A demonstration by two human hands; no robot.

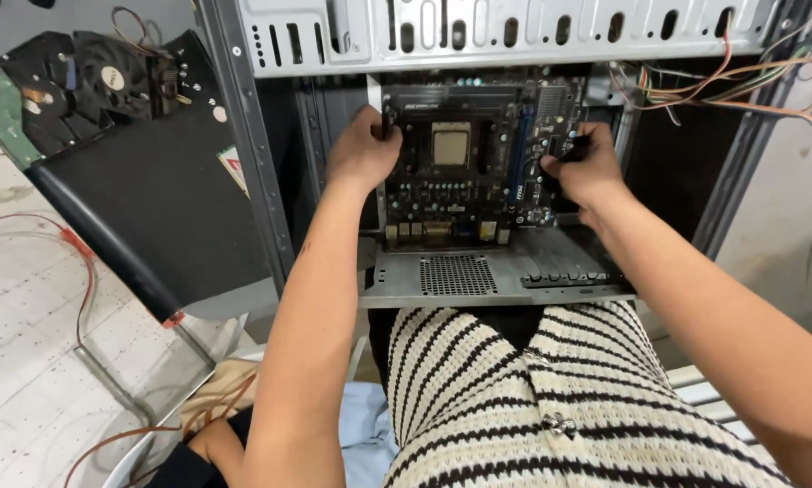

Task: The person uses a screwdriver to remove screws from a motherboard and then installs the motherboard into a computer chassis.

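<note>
Here, I see both hands on the motherboard (pixel 465 167), which sits inside the open case (pixel 514 36). My left hand (pixel 363 154) is clenched on the board's left edge, its fingers hidden behind the knuckles. My right hand (pixel 587 170) grips the right edge around a dark part I can't make out. The board's lower rim is partly cut off by the metal tray (pixel 478 276). Wires (pixel 740 86) trail off at the upper right.
</note>
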